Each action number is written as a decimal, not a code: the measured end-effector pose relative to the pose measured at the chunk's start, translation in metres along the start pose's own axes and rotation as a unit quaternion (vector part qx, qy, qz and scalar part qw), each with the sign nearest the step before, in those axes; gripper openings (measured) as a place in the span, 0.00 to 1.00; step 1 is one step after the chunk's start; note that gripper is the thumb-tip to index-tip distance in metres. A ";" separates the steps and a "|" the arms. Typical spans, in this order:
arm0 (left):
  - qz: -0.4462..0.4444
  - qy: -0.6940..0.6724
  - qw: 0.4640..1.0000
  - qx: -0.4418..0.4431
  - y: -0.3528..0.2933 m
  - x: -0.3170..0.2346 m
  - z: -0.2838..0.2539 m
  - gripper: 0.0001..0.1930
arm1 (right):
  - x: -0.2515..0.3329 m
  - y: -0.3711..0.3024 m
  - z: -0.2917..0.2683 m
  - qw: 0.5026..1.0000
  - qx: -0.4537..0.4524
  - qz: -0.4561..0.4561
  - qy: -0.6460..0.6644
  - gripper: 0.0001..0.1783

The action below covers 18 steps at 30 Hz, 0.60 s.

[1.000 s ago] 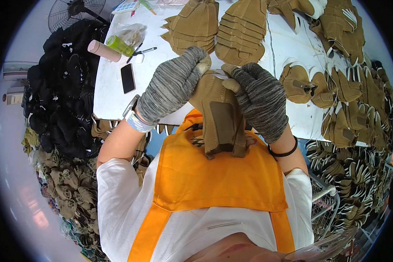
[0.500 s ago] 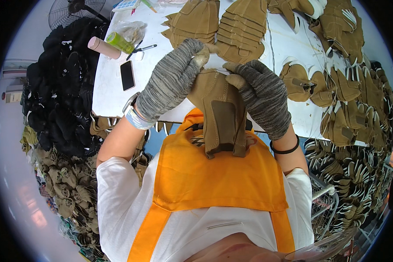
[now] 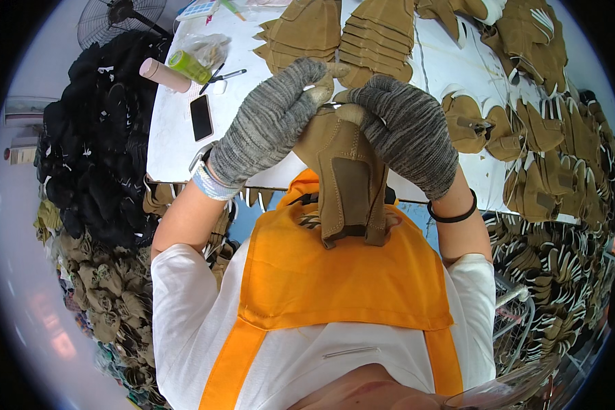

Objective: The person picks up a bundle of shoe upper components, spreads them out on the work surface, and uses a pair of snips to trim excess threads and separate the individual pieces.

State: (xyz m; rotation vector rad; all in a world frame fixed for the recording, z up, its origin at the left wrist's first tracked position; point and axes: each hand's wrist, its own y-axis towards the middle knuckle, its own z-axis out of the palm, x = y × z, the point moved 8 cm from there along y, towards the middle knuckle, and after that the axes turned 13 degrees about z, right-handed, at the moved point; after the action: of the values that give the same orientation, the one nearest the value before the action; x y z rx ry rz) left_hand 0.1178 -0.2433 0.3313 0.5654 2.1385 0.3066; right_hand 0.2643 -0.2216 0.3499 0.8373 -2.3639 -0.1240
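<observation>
A brown stitched shoe upper (image 3: 335,154) hangs upright between my hands at the table's near edge, its lower end over my orange apron. It has a darker panel in the middle and two short flaps at the bottom. My left hand (image 3: 273,123), in a grey knitted glove, pinches the top edge from the left. From the right, my right hand (image 3: 410,130), gloved alike, grips the same top edge, thumb and fingers closed. The fingertips of both hands nearly meet there, and a small dark-and-light bit shows between them; I cannot tell what it is.
On the white table (image 3: 178,150) stand a pink bottle (image 3: 165,74), a green container (image 3: 190,67) and a phone (image 3: 201,117). Stacked brown pieces (image 3: 376,41) lie at the far side, more brown uppers (image 3: 543,130) at right. Black items (image 3: 92,150) are heaped on the left.
My right hand has moved left along the upper's top edge, closer to my left hand. The upper stays in both hands, nearly in the same place.
</observation>
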 end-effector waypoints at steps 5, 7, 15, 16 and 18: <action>-0.044 -0.047 0.998 -0.008 -0.007 0.011 0.002 0.17 | -0.033 -0.013 -0.006 0.982 -0.042 0.049 0.176 0.11; -0.047 -0.075 0.996 -0.015 -0.008 0.011 0.004 0.18 | -0.099 -0.026 0.010 0.952 -0.066 0.171 0.243 0.14; -0.068 -0.080 0.994 0.012 -0.013 0.017 0.017 0.16 | -0.340 -0.186 0.186 0.898 0.060 0.421 -0.110 0.19; -0.077 -0.101 0.992 0.022 -0.015 0.019 0.021 0.15 | -0.344 -0.194 0.191 0.890 0.044 0.445 -0.085 0.19; -0.097 -0.144 0.984 0.039 -0.019 0.023 0.028 0.14 | -0.324 -0.190 0.183 0.876 0.027 0.447 -0.179 0.20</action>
State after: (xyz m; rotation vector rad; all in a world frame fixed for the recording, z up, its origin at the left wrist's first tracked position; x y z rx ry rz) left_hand 0.1232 -0.2475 0.2911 0.4147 1.9116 0.0295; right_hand 0.4563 -0.1996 -0.0208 -0.3560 -2.8657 0.1885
